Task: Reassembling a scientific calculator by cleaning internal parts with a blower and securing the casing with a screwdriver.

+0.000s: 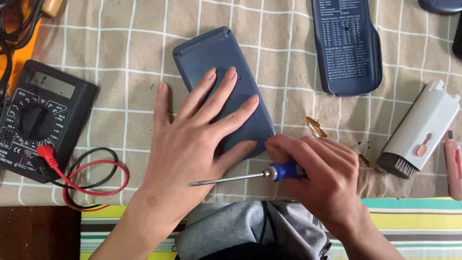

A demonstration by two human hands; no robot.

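Right hand [320, 168] nearest, fingers curled tight round a blue-handled screwdriver [250, 175], its shaft lying level and pointing left, tip off the work. Left hand [192, 139] spread flat, pressing a blue calculator [219, 62] face-down on the checked cloth [115, 58]; its back looks still shut, no loose screws visible. Slide cover [347, 43] lies apart upper right, multimeter [36, 118] far left, white brush tool [421, 130] right.
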